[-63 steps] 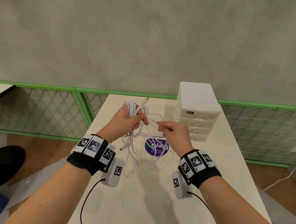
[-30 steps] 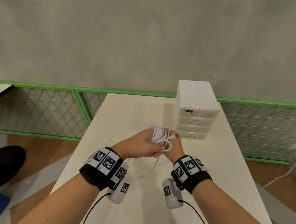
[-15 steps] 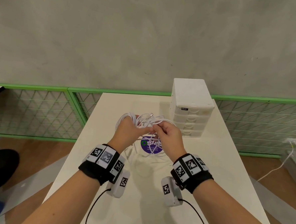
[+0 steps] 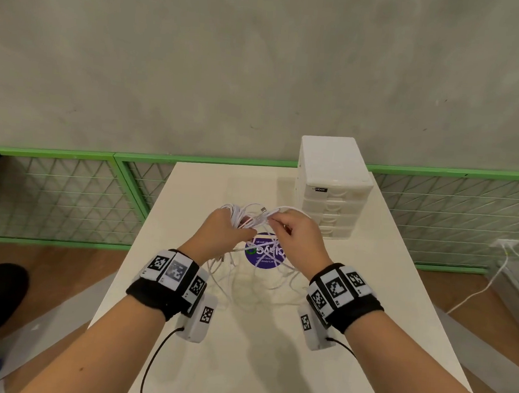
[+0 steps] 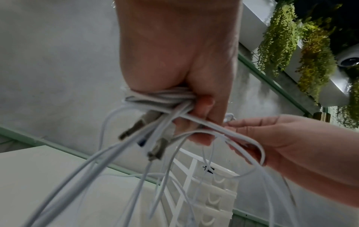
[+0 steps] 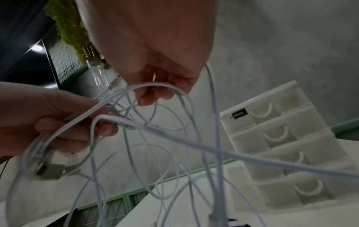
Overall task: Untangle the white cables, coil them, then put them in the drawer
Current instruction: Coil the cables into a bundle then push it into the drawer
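Note:
My left hand grips a bunch of white cables above the middle of the table; its fingers are curled round the bundle, and plugs and loose strands hang down from it. My right hand pinches one strand right beside the left hand. Tangled loops trail down onto the table under both hands. The white drawer unit stands at the back right with all its drawers closed.
A round purple sticker lies on the white table under the cables. A green mesh fence runs behind the table in front of a grey wall. A white cord lies on the floor at right.
Both hands have risen from low over the table and moved away from me with the cable bunch. The right hand has shifted its pinch to a strand at the top of the bunch.

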Demonstrator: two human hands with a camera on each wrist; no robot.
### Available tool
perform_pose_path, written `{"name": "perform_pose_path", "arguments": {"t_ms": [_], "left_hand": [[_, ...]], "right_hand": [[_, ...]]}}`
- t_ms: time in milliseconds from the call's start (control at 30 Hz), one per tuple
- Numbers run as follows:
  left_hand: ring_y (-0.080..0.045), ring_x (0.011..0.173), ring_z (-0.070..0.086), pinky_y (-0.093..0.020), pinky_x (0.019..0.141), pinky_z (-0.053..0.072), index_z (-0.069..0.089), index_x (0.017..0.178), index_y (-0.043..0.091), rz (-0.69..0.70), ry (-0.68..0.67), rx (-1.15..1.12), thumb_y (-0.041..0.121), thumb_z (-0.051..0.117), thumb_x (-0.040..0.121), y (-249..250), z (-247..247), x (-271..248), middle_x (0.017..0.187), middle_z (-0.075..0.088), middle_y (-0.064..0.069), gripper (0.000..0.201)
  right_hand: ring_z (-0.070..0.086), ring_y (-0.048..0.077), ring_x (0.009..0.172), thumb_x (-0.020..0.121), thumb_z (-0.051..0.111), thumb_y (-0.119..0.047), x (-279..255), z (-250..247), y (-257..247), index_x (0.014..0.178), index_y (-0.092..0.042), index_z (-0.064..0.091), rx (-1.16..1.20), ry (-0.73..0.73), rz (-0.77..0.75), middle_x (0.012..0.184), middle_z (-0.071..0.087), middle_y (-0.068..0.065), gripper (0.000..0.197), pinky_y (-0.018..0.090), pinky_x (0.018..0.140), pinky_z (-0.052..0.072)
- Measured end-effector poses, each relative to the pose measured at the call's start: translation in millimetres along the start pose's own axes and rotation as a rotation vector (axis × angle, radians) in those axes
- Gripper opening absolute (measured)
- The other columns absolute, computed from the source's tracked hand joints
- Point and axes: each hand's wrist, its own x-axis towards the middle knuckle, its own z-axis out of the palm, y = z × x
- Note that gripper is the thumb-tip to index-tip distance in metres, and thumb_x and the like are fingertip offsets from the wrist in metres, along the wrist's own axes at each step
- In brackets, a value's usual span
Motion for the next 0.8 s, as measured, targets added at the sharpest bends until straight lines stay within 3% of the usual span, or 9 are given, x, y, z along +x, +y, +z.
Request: {"name": "perform_pose_path", "arguments": {"t_ms": [67, 167, 233, 300, 400, 500, 567, 700, 800], "left_hand": [[-0.007, 0.039, 0.041, -0.019, 0.043, 0.033, 0.057, 0.070, 0.007, 0.003, -0.078, -0.044, 0.008, 0.067, 0.078, 1.6, -1.4, -2.9, 0.054, 0.055, 0.000, 0.013], [-0.010, 0.037, 0.039, -0.020, 0.041, 0.031, 0.061, 0.065, 0.007, -0.014, -0.122, -0.090, 0.007, 0.064, 0.079, 0.9, -2.9, -4.3, 0.054, 0.056, -0.005, 0.014], [-0.013, 0.038, 0.038, -0.021, 0.040, 0.030, 0.063, 0.059, 0.008, -0.021, -0.090, -0.109, 0.008, 0.063, 0.080, -0.2, -5.8, -1.6, 0.055, 0.056, -0.010, 0.021], [-0.013, 0.037, 0.039, -0.021, 0.040, 0.031, 0.064, 0.053, 0.009, -0.034, -0.046, -0.114, 0.011, 0.063, 0.081, -3.5, -10.7, 2.7, 0.051, 0.053, -0.011, 0.028], [-0.016, 0.036, 0.038, -0.019, 0.037, 0.031, 0.064, 0.054, 0.007, -0.060, -0.021, -0.169, 0.013, 0.063, 0.084, -9.8, -18.6, 7.2, 0.054, 0.050, -0.016, 0.030], [-0.017, 0.039, 0.036, -0.019, 0.037, 0.028, 0.066, 0.068, -0.001, -0.071, -0.056, -0.245, 0.014, 0.064, 0.087, -15.0, -22.4, 8.8, 0.059, 0.051, -0.016, 0.024], [-0.017, 0.040, 0.035, -0.019, 0.037, 0.027, 0.065, 0.083, -0.007, -0.060, -0.126, -0.303, 0.014, 0.065, 0.088, -14.3, -22.6, 6.8, 0.065, 0.054, -0.016, 0.021], [-0.014, 0.040, 0.037, -0.019, 0.038, 0.028, 0.060, 0.071, 0.006, -0.015, -0.241, -0.208, 0.012, 0.065, 0.087, -8.6, -16.8, 0.0, 0.062, 0.058, -0.011, 0.018], [-0.015, 0.039, 0.038, -0.019, 0.036, 0.029, 0.059, 0.070, 0.006, -0.022, -0.208, -0.206, 0.014, 0.066, 0.087, -8.7, -14.0, -1.1, 0.061, 0.055, -0.013, 0.019]], "right_hand": [[0.056, 0.017, 0.082, 0.091, 0.055, -0.015, 3.8, -0.9, -4.1, 0.094, -0.009, 0.073, -0.105, -0.091, -0.043, 0.092, 0.069, 0.006, 0.019, 0.026, 0.074, 0.041], [0.052, 0.018, 0.076, 0.090, 0.055, -0.016, 7.2, -2.0, -7.9, 0.092, -0.008, 0.071, -0.136, -0.177, 0.037, 0.079, 0.066, 0.005, 0.018, 0.027, 0.068, 0.036], [0.052, 0.015, 0.074, 0.091, 0.056, -0.018, 7.2, -3.9, -9.5, 0.107, -0.013, 0.066, -0.114, -0.216, 0.101, 0.076, 0.062, -0.002, 0.020, 0.023, 0.069, 0.035], [0.059, 0.016, 0.079, 0.091, 0.056, -0.020, 7.2, -7.2, -8.1, 0.125, -0.020, 0.055, -0.161, -0.318, 0.127, 0.085, 0.068, -0.001, 0.034, 0.025, 0.074, 0.043], [0.062, 0.017, 0.078, 0.091, 0.055, -0.019, 5.5, -14.2, -6.9, 0.120, -0.021, 0.055, -0.153, -0.432, 0.156, 0.086, 0.070, 0.001, 0.030, 0.026, 0.073, 0.046], [0.063, 0.015, 0.070, 0.091, 0.056, -0.021, 5.2, -17.5, -9.0, 0.109, -0.021, 0.065, -0.015, -0.295, 0.168, 0.075, 0.066, -0.004, 0.020, 0.027, 0.069, 0.048], [0.060, 0.013, 0.067, 0.091, 0.056, -0.022, 5.1, -15.2, -14.0, 0.105, -0.023, 0.070, -0.002, -0.196, 0.144, 0.078, 0.068, -0.005, 0.020, 0.027, 0.070, 0.049], [0.060, 0.021, 0.079, 0.092, 0.049, -0.024, 3.0, -5.3, -21.7, 0.099, -0.022, 0.072, -0.320, -0.285, 0.027, 0.087, 0.071, 0.003, 0.024, 0.030, 0.061, 0.038], [0.060, 0.020, 0.084, 0.088, 0.058, -0.030, 2.7, -1.8, -19.1, 0.103, -0.021, 0.068, -0.270, -0.274, 0.119, 0.086, 0.068, 0.001, 0.020, 0.027, 0.065, 0.038]]}}
